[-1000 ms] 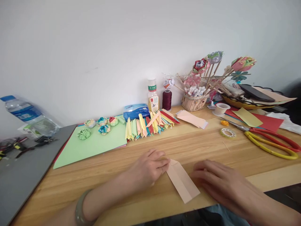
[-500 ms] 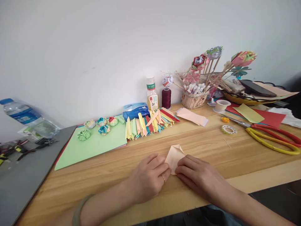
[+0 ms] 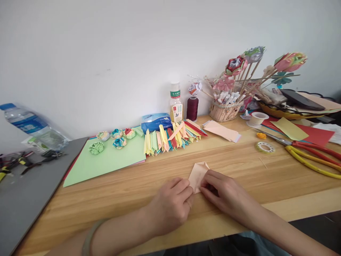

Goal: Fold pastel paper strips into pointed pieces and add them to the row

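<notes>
A pale pink sheet of paper [image 3: 197,175] with folded corners at its top lies on the wooden table in front of me. My left hand [image 3: 173,201] grips its lower left edge with curled fingers; a ring is on one finger. On the opposite side, my right hand [image 3: 226,190] pinches the paper's right edge between thumb and fingers. Parts of the paper's lower edges are hidden under my fingertips. Beyond it stands a dense row of folded paper strips [image 3: 170,139] in several colours. A stack of pale pink paper pieces [image 3: 221,131] lies to their right.
Paper flowers [image 3: 96,148] rest on green paper [image 3: 112,165] at left. Scissors [image 3: 293,144], a tape roll [image 3: 265,147] and a toothpick [image 3: 263,163] lie at right. Along the wall stand a bottle [image 3: 176,103], a thread spool [image 3: 192,109] and a basket of flowers [image 3: 224,111].
My right fingers have moved up along the paper's right edge and bent more. My left hand stays at the lower left edge. The view has shifted slightly.
</notes>
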`<state>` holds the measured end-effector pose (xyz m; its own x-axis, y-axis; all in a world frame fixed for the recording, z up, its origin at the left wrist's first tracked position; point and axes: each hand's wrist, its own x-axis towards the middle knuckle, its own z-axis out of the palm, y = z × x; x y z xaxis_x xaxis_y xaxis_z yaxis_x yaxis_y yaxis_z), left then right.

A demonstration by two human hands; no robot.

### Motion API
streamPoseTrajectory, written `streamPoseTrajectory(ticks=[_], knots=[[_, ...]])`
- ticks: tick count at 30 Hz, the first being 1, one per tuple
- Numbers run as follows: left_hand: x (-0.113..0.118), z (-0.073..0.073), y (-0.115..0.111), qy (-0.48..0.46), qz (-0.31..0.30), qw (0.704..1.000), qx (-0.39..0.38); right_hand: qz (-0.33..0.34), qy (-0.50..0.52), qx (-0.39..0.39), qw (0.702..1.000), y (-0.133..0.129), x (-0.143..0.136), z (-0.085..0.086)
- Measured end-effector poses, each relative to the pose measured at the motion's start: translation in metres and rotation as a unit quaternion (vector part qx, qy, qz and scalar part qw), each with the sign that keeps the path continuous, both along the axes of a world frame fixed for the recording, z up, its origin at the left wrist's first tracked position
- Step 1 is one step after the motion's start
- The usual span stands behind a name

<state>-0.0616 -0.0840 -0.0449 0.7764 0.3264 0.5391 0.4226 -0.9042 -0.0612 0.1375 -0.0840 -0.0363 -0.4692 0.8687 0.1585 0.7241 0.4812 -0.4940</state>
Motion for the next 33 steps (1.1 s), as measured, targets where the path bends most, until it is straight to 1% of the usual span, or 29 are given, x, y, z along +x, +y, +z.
streamPoseTrajectory(ticks=[5, 8, 11, 15, 18, 20, 22, 24, 25, 27, 29, 31, 33], knots=[[-0.001, 0.002, 0.001, -0.011, -0.004, 1.000, -0.018, -0.024, 0.005, -0.001, 1.000, 0.002, -0.004, 0.000], [-0.002, 0.000, 0.001, -0.003, -0.002, 1.000, -0.031, -0.030, 0.004, -0.003, 1.000, 0.002, -0.004, -0.001], [-0.001, -0.003, 0.001, 0.019, 0.022, 0.999, -0.046, -0.031, -0.002, -0.004, 1.000, 0.001, -0.003, -0.002], [0.001, -0.006, 0.000, 0.021, 0.046, 0.997, -0.066, -0.011, -0.009, -0.001, 1.000, 0.002, 0.001, -0.004], [0.001, -0.006, 0.000, 0.024, 0.053, 0.996, -0.063, 0.028, -0.008, 0.022, 0.999, 0.003, 0.009, -0.004], [0.000, -0.006, 0.002, 0.034, 0.053, 0.997, -0.046, 0.076, -0.020, 0.071, 0.994, 0.002, 0.017, -0.003], [-0.003, -0.004, 0.006, 0.053, 0.046, 0.997, -0.018, 0.124, -0.046, 0.133, 0.982, -0.003, 0.023, -0.001], [-0.006, 0.000, 0.010, 0.083, 0.051, 0.995, 0.008, 0.151, -0.072, 0.173, 0.971, -0.011, 0.024, 0.000], [-0.007, 0.002, 0.011, 0.097, 0.058, 0.993, 0.016, 0.158, -0.080, 0.178, 0.968, -0.015, 0.022, 0.001], [-0.007, 0.004, 0.012, 0.109, 0.066, 0.992, 0.021, 0.143, -0.092, 0.171, 0.971, -0.025, 0.014, 0.001], [-0.006, 0.003, 0.010, 0.093, 0.052, 0.994, 0.008, 0.113, -0.092, 0.177, 0.973, -0.031, 0.002, 0.003], [-0.005, 0.001, 0.008, 0.066, 0.038, 0.997, -0.011, 0.092, -0.078, 0.168, 0.978, -0.030, -0.006, 0.005], [-0.006, -0.002, 0.009, 0.055, 0.036, 0.998, -0.021, 0.092, -0.062, 0.142, 0.984, -0.023, -0.008, 0.007]])
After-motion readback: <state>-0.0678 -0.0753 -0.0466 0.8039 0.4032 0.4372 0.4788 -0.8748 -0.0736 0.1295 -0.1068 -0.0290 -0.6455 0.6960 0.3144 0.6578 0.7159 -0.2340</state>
